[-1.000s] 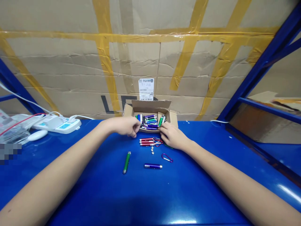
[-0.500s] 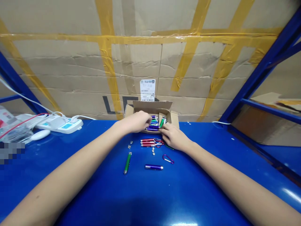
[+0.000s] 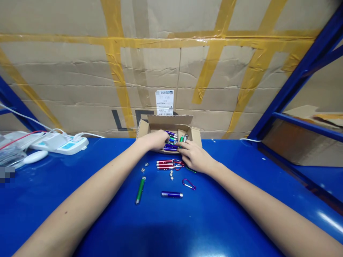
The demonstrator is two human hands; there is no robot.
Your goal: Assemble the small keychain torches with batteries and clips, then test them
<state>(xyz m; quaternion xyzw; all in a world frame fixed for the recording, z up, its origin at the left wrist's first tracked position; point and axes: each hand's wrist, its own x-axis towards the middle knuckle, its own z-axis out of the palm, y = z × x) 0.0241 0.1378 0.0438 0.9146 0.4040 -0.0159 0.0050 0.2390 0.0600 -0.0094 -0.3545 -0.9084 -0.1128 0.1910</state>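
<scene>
My left hand point(image 3: 158, 140) reaches into a small open cardboard box point(image 3: 196, 137), its fingers bent down among purple, blue and green mini flashlights point(image 3: 170, 147). Whatever its fingertips hold is hidden. At the box's front right, my right hand point(image 3: 197, 156) grips the front wall, fingers over the rim beside a green flashlight point(image 3: 181, 138) and thumb outside. Several red flashlights point(image 3: 165, 164) with clips lie just before the box. Nearer me are a loose green flashlight point(image 3: 139, 191), a purple flashlight point(image 3: 172, 194) and a purple carabiner point(image 3: 189, 184).
Small round silver pieces point(image 3: 171, 175) and two tiny metal caps point(image 3: 143, 170) lie on the blue tabletop point(image 3: 171, 225). A white power strip point(image 3: 66, 145) with cables is at left. A large taped carton point(image 3: 150, 78) stands behind, between blue metal posts point(image 3: 284, 75).
The view has shifted slightly, so things on the table appear a little further left and lower. Both hands stay at the box, with small finger movements among the flashlights.
</scene>
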